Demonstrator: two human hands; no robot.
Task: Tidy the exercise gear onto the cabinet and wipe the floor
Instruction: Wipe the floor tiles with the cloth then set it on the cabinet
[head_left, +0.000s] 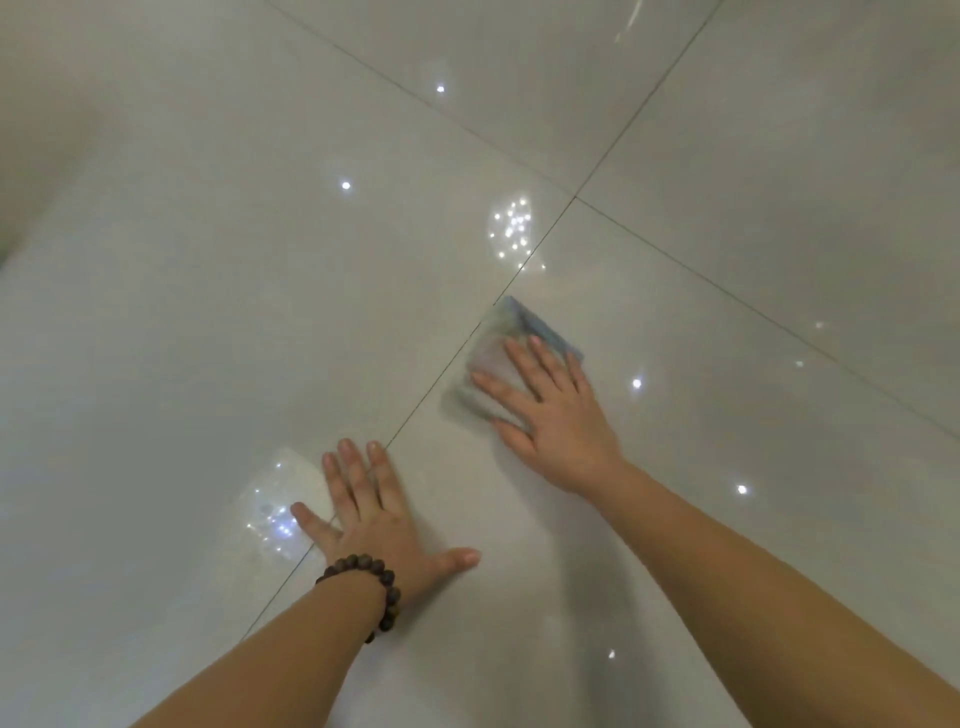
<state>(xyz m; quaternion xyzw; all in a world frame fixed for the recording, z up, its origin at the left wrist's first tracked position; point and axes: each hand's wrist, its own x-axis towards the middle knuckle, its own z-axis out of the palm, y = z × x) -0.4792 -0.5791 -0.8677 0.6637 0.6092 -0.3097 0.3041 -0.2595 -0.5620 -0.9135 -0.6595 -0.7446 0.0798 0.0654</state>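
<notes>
A pale folded cloth (498, 343) with a blue edge lies flat on the glossy white tiled floor (208, 312), blurred by motion. My right hand (550, 410) presses down on it with fingers spread, palm covering its near right part. My left hand (374, 514) rests flat on the bare tile, nearer me and to the left, fingers apart and holding nothing. A dark beaded bracelet (371, 592) circles my left wrist. No exercise gear or cabinet is in view.
Thin dark grout lines (587, 182) cross the floor diagonally and meet beyond the cloth. Bright ceiling-light reflections (511, 228) dot the tiles. Nothing else stands on the visible floor.
</notes>
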